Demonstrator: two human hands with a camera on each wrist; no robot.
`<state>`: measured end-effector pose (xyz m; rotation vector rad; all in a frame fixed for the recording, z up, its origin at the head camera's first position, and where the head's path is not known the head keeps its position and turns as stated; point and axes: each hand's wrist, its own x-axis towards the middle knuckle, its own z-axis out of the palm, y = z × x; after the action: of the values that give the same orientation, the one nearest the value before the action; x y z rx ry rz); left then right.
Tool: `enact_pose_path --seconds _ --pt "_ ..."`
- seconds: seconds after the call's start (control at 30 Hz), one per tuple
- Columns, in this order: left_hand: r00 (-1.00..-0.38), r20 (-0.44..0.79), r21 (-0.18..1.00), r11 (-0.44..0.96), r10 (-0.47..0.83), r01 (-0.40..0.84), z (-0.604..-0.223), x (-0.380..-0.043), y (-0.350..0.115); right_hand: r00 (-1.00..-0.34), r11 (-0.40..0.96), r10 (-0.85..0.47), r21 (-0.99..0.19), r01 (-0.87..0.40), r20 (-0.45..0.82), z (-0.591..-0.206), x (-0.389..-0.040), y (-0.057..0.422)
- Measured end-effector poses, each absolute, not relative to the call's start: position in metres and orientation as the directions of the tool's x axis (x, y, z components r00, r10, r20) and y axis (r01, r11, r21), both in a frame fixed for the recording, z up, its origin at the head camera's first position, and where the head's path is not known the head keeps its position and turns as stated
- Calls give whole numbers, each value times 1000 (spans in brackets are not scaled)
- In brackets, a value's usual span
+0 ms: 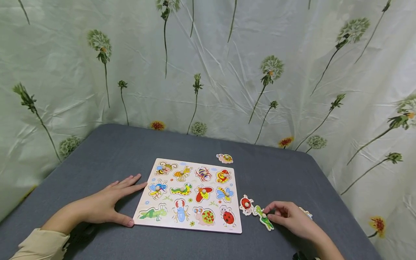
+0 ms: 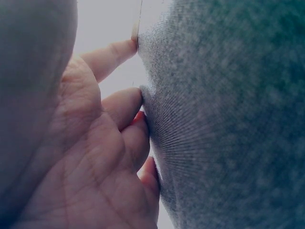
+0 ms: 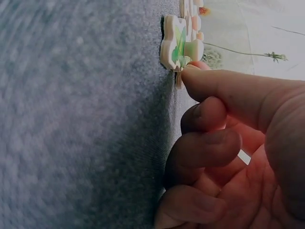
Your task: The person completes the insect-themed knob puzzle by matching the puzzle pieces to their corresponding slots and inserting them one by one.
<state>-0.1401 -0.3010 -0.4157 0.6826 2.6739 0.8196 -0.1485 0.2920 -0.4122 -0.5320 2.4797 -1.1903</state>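
A wooden insect peg puzzle board (image 1: 191,226) lies flat on the cloth. My left hand (image 1: 107,204) is spread at its left side, thumb at the lower left corner and index fingertip at the left edge. In the left wrist view, the left hand's fingers (image 2: 125,107) meet the grey cloth. Right of the board, my right hand (image 1: 292,218) pinches at the knob of a green grasshopper puzzle piece (image 1: 268,224) with thumb and index finger. The grasshopper piece (image 3: 172,43) appears beyond the thumb in the right wrist view, its knob partly showing. The other right-hand fingers are curled.
A red ladybug-like piece (image 1: 246,209) touches the grasshopper's upper left end. Behind the board lies a snail piece (image 1: 225,158). Another piece (image 1: 306,213) is partly hidden behind the right hand. A dandelion-print curtain (image 1: 221,72) hangs behind the grey-covered table (image 1: 130,144).
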Motion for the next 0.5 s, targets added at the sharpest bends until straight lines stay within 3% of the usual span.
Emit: enact_pose_path --seconds 0.3,0.5 --pt "-853 -102 588 722 513 364 -416 -140 -302 -863 542 -499 -807 -236 -82 -410 -146 290" --pt "-852 -100 590 720 514 365 -417 -140 -302 -854 530 -508 -822 -207 -112 -410 -147 289"
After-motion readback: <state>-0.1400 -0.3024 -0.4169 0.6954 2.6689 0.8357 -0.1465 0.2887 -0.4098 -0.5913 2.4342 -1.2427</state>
